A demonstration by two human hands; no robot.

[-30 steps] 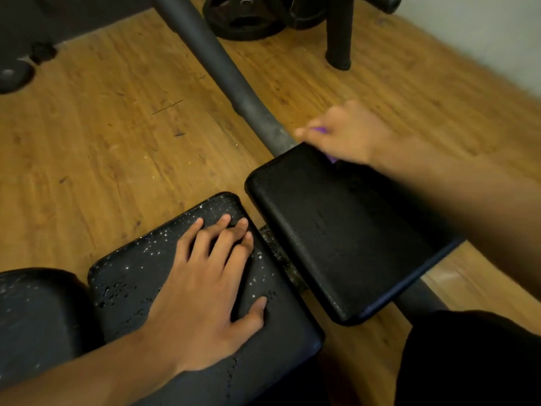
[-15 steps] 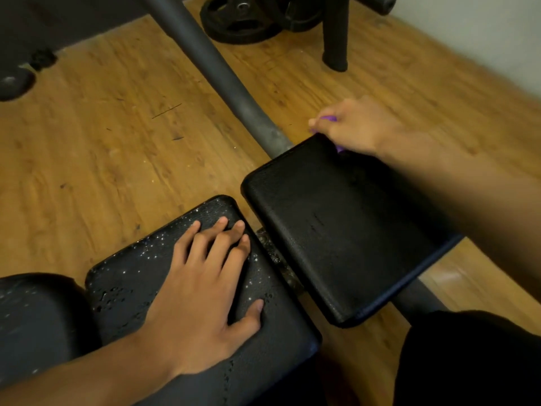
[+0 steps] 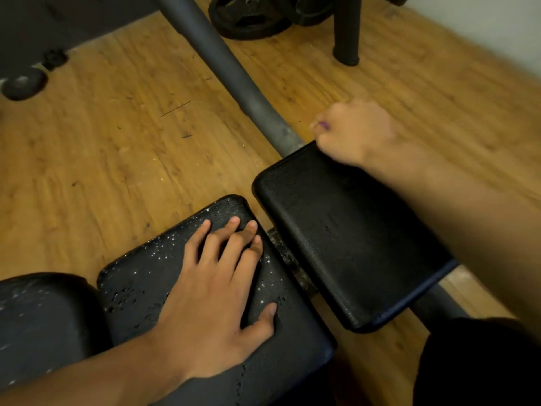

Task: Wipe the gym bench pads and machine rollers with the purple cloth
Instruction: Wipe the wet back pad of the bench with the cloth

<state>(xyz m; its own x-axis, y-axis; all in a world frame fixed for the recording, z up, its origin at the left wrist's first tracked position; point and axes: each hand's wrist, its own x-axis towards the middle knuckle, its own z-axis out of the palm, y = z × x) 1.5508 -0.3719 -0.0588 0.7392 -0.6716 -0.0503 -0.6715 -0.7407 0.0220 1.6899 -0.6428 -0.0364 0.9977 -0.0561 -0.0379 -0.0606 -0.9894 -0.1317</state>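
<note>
Two black bench pads lie side by side. My left hand (image 3: 216,291) rests flat with spread fingers on the nearer pad (image 3: 146,276), which is speckled with droplets. My right hand (image 3: 351,130) is blurred at the far end of the other pad (image 3: 345,230), fingers curled round the purple cloth (image 3: 323,123); only a small purple scrap shows between the fingers. A third black pad (image 3: 38,317) with droplets sits at the lower left.
A grey metal frame tube (image 3: 222,68) runs from the top down under the far pad. Black weight plates (image 3: 248,19) and a black post (image 3: 345,33) stand on the wooden floor (image 3: 102,142) at the top. A white wall is at the upper right.
My right hand with the cloth has slid along the far end of the right pad toward its outer edge. My left hand has stayed flat on the nearer pad.
</note>
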